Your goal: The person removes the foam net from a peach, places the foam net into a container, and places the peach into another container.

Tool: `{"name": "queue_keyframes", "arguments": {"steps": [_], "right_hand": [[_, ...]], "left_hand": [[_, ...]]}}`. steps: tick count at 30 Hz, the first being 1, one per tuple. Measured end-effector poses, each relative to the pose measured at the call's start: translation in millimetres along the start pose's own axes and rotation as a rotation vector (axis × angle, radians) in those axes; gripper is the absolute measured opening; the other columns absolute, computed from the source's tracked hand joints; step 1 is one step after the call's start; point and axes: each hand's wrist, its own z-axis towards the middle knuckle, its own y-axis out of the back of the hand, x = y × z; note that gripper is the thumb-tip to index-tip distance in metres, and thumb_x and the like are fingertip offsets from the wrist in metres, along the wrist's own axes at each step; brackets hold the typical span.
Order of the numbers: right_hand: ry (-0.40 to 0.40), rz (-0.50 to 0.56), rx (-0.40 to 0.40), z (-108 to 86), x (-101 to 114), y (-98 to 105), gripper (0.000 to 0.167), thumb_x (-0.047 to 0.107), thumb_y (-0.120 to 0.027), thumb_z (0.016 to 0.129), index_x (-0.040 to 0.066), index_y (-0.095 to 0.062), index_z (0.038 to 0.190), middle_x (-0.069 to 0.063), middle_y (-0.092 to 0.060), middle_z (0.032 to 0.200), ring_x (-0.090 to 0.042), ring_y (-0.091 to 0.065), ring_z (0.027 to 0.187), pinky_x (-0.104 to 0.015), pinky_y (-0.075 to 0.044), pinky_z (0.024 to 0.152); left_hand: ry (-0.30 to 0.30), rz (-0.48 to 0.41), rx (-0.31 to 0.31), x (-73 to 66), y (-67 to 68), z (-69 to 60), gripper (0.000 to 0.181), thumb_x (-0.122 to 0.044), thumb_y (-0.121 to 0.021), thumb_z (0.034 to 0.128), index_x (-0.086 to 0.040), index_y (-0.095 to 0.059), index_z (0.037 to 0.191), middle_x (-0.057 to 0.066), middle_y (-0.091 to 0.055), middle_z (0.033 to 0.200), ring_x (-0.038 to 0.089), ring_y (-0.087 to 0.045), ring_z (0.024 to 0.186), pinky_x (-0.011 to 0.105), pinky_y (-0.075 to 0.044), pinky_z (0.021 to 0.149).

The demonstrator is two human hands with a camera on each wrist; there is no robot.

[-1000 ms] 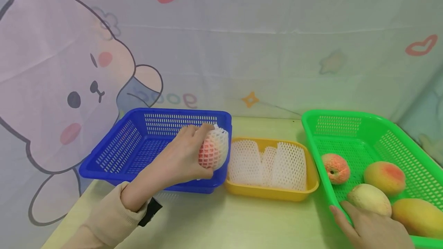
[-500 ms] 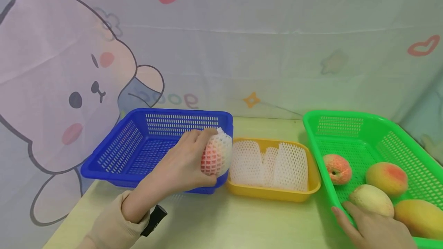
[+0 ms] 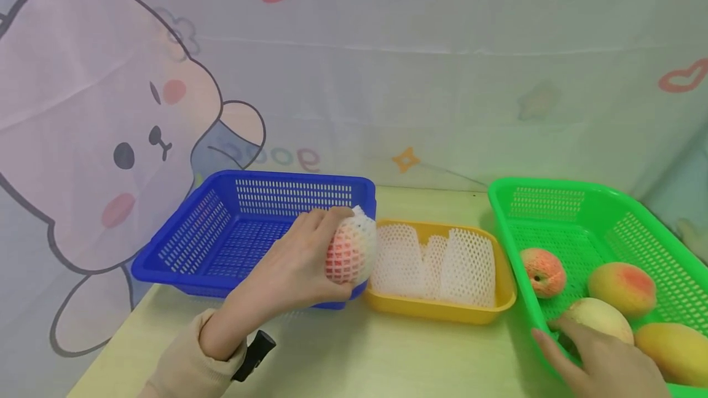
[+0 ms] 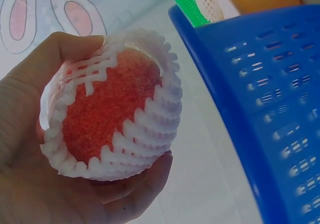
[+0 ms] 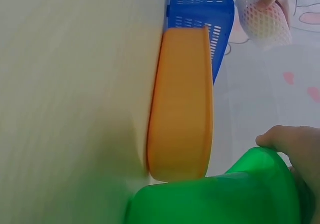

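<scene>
My left hand [image 3: 301, 263] grips a red-and-cream peach [image 4: 117, 103] wrapped in a white foam net sleeve [image 4: 150, 129]. The wrapped peach is held above the near right corner of the blue basket [image 3: 145, 268]; in the left wrist view red skin shows through an opening in the net. My right hand [image 3: 611, 355] holds the near left rim of the green basket [image 3: 531, 318], its thumb outside the rim and the other fingers inside, partly hidden. Near those fingers lies a pale yellow fruit [image 3: 600, 318].
Between the baskets stands a yellow tray [image 3: 437, 315] with several white foam net sleeves [image 3: 467, 269]. The green basket also holds a pinkish peach [image 3: 544, 272], a yellow-red fruit [image 3: 622, 290] and a mango [image 3: 675, 352]. A printed curtain [image 3: 442, 78] hangs behind the table.
My left hand has shifted slightly right and down with the wrapped peach. My right hand stays at the green basket's rim. The whole head view has drifted a little.
</scene>
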Motion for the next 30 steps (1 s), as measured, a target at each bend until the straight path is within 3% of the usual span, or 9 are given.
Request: {"name": "queue_keyframes", "arguments": {"steps": [5, 10, 16, 20, 25, 30], "right_hand": [[-0.009, -0.006, -0.039, 1.2, 4, 6, 0.047, 0.06, -0.049, 0.091, 0.021, -0.067, 0.111, -0.004, -0.074, 0.093, -0.016, -0.061, 0.064, -0.037, -0.041, 0.047], [0.024, 0.019, -0.106, 2.3, 11, 13, 0.044, 0.056, -0.051, 0.093, 0.019, -0.068, 0.109, 0.005, -0.07, 0.081, -0.01, -0.057, 0.063, -0.034, -0.042, 0.049], [0.12, 0.072, -0.307, 0.8, 30, 21, 0.024, 0.043, -0.058, 0.093, 0.024, -0.07, 0.102, 0.015, -0.066, 0.071, -0.004, -0.056, 0.059, -0.028, -0.041, 0.049], [0.208, 0.109, -0.433, 0.4, 43, 25, 0.011, 0.033, -0.065, 0.09, 0.027, -0.07, 0.097, 0.021, -0.064, 0.069, 0.006, -0.054, 0.058, -0.021, -0.038, 0.047], [0.331, 0.133, -0.53, 1.2, 55, 27, 0.011, 0.021, -0.07, 0.084, 0.028, -0.068, 0.093, 0.025, -0.06, 0.067, 0.011, -0.051, 0.058, -0.019, -0.037, 0.047], [0.416, 0.159, -0.565, 4.0, 67, 30, 0.014, 0.019, -0.071, 0.083, 0.029, -0.067, 0.092, 0.027, -0.06, 0.07, 0.012, -0.052, 0.063, -0.011, -0.038, 0.051]], "left_hand": [[-0.009, -0.02, -0.009, -1.4, -2.5, -1.2, 0.089, -0.032, -0.086, 0.059, -0.023, -0.042, 0.136, 0.005, -0.054, 0.113, 0.019, -0.051, 0.102, 0.033, -0.053, 0.074], [-0.028, -0.036, -0.01, -3.2, -5.9, -1.5, 0.087, -0.029, -0.085, 0.0581, -0.022, -0.043, 0.134, 0.005, -0.055, 0.112, 0.018, -0.052, 0.097, 0.031, -0.051, 0.074], [-0.057, -0.089, 0.014, -6.9, -11.6, 0.2, 0.089, -0.025, -0.084, 0.0586, -0.017, -0.042, 0.137, 0.006, -0.055, 0.111, 0.016, -0.055, 0.09, 0.027, -0.052, 0.074], [-0.061, -0.124, 0.027, -8.6, -15.9, -0.5, 0.09, -0.024, -0.084, 0.0584, -0.018, -0.041, 0.137, 0.006, -0.054, 0.113, 0.016, -0.056, 0.092, 0.026, -0.053, 0.074], [-0.067, -0.145, 0.038, -10.2, -20.0, -1.5, 0.091, -0.023, -0.084, 0.0581, -0.02, -0.04, 0.137, 0.006, -0.054, 0.113, 0.017, -0.056, 0.094, 0.028, -0.052, 0.075], [-0.1, -0.147, 0.042, -11.4, -23.8, -1.1, 0.091, -0.024, -0.086, 0.0576, -0.019, -0.041, 0.137, 0.005, -0.054, 0.113, 0.016, -0.056, 0.095, 0.029, -0.053, 0.079]]}}
